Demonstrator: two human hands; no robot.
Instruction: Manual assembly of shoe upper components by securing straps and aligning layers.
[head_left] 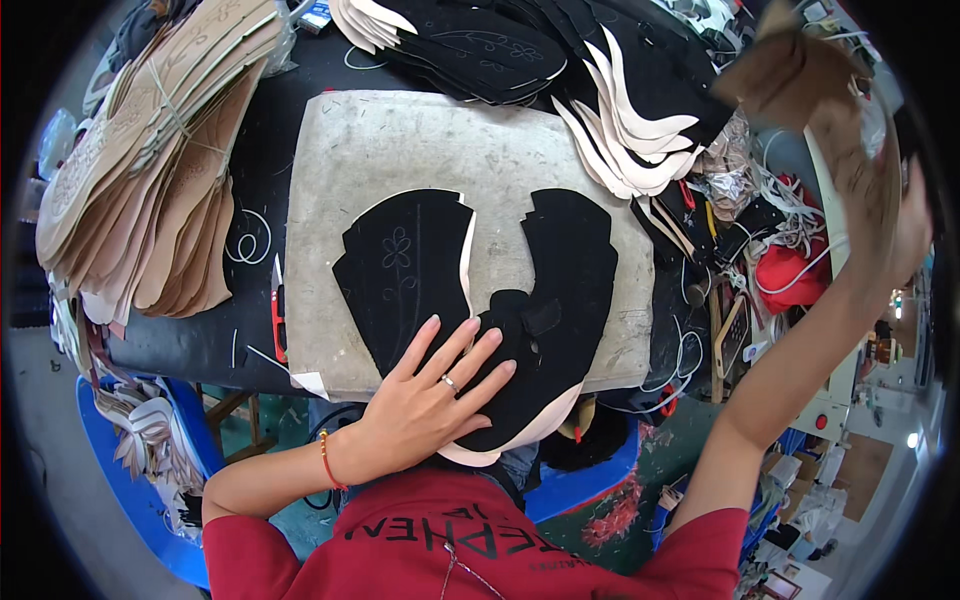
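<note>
My left hand (pixel 430 392) lies flat with fingers spread on a black fabric-like panel (pixel 400 270) stitched with a flower and stem. The panel's right edge has a pale strip. Another black panel (pixel 570 260) lies beside it to the right, its pale rim (pixel 530 430) curving round the near end. A small dark strip and black bits rest between the panels, their exact kind unclear. At the upper right, my right hand (pixel 910 225) is raised and smeared by motion. It appears to grip a blurred brown piece (pixel 800 85); the fingers are largely hidden.
Under the panels is a grey work slab (pixel 340 140) on a black table. Stacked tan panels (pixel 170 190) stand at left, near red-handled scissors (pixel 279 320). Black panels with pale edges (pixel 640 130) lie at the back. Loose cords and a red bundle (pixel 793 270) clutter the right.
</note>
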